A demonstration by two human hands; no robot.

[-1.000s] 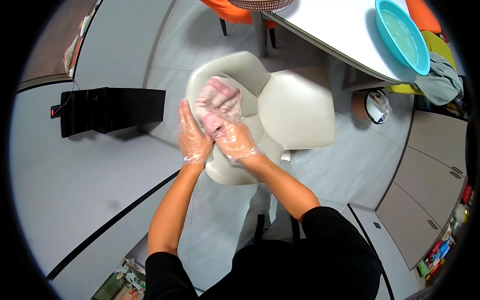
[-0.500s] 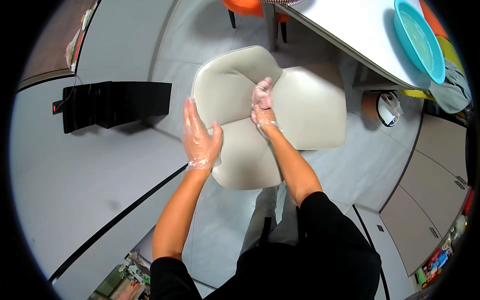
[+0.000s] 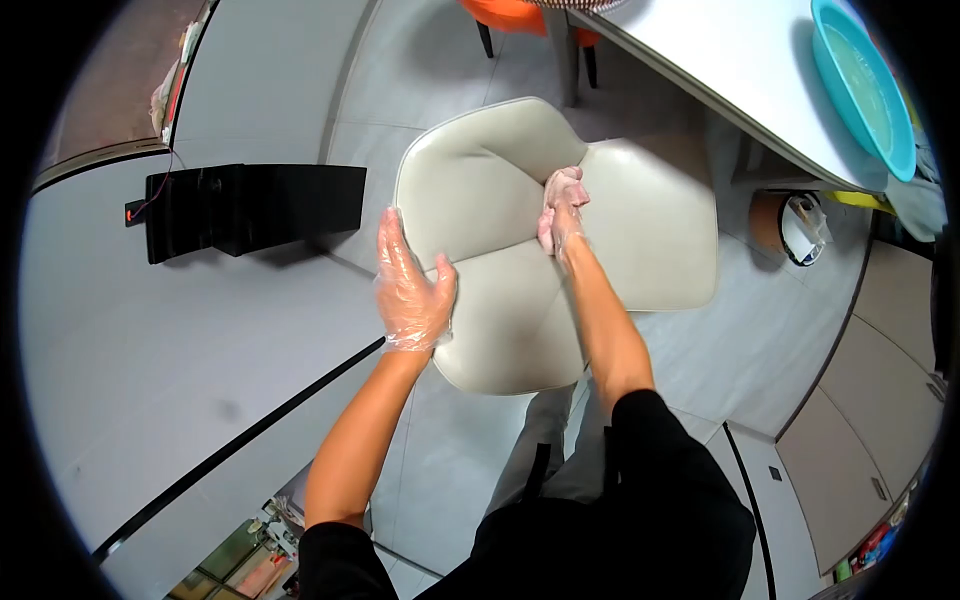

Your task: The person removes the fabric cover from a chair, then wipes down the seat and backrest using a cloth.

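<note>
At the left, shows a black boxy object [image 3: 260, 208] with a thin cord at its left end. Right of that, lays the left hand [image 3: 412, 300], in a clear plastic glove, against the left edge of a cream padded chair [image 3: 510, 310], open, with fingers stretched toward the far side and thumb spread over the padding. In the middle, has the chair on grey floor tiles [image 3: 435, 480], and beyond it, on the far side, part of an orange seat [image 3: 508, 14] with dark legs. Right of the chair's middle, closes the right hand [image 3: 565, 218], also gloved, around a bunched pink cloth [image 3: 569, 188], pressed down where the padded panels meet. Stands at the near side in grey trousers [image 3: 535, 455] and a black top [image 3: 620, 540]. Farther right, shows a white table [image 3: 745, 65] at the far side, with a turquoise basin [image 3: 905, 150] of liquid near its right end. Below the table's near edge, has a lined bin [image 3: 768, 220] on the floor; at the near right, pale cabinet doors [image 3: 850, 450] with dark handles.
</note>
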